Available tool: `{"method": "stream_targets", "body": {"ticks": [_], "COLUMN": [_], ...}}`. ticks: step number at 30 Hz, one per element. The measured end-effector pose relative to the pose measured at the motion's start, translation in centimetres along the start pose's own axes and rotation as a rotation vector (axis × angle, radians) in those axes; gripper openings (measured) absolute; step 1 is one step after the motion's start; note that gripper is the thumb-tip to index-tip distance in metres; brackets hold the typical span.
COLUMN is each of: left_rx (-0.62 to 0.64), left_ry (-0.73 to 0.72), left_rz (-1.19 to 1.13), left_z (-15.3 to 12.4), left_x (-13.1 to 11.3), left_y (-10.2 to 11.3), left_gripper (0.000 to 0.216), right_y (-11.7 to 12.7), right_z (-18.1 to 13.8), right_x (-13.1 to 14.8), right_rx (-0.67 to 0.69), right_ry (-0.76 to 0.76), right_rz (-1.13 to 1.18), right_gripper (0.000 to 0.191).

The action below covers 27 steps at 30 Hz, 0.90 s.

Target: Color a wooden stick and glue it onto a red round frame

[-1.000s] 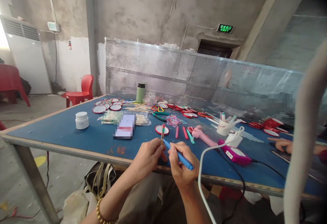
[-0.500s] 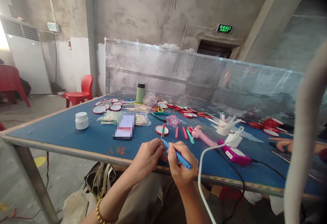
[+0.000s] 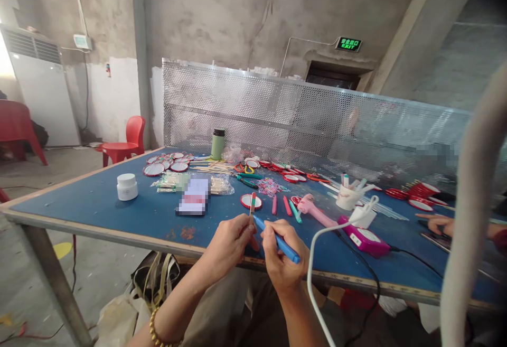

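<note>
My left hand is closed around a thin flat wooden stick that points up, its upper end coloured red and green. In my right hand is a blue marker pen, gripped like a writing tool, its tip close to the stick. Whether the tip touches the stick I cannot tell. Just beyond my hands lies a round white disc with a red rim. To its right are a pink marker, a red marker and a teal marker.
A pink glue gun and a purple box with cables lie right. A phone, white jar and green bottle stand or lie left. Another person's hand is at far right. A white post rises in front.
The blue marker and my right hand have shifted slightly right and down. My left hand keeps its hold on the stick, almost unmoved. The other person's hand has moved a little.
</note>
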<state>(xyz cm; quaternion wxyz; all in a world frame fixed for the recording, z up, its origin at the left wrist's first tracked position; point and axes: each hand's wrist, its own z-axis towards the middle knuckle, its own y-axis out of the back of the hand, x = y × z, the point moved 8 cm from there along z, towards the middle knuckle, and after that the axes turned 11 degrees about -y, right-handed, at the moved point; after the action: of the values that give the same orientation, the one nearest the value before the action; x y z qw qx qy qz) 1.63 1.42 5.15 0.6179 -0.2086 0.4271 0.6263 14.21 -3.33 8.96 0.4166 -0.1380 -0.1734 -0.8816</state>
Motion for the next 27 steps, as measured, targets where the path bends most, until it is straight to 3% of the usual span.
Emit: {"method": "stream_targets", "body": {"ticks": [11, 19, 27], "left_rx": [-0.007, -0.003, -0.009], "left_ry": [-0.002, 0.006, 0.016], "left_rz": [0.0, -0.003, -0.002], "left_z": [0.0, 0.0, -0.1], "left_x": [-0.2, -0.2, 0.0], "left_y": [0.0, 0.0, 0.0], "left_gripper": [0.033, 0.032, 0.034], "right_y": [0.1, 0.0, 0.1], "right_z": [0.3, 0.3, 0.3], "right_x": [1.6, 0.6, 1.4], "right_rx": [-0.036, -0.031, -0.052], "right_ry": [0.08, 0.022, 0.052], "right_rz": [-0.064, -0.019, -0.059], "right_gripper": [0.01, 0.011, 0.011]}}
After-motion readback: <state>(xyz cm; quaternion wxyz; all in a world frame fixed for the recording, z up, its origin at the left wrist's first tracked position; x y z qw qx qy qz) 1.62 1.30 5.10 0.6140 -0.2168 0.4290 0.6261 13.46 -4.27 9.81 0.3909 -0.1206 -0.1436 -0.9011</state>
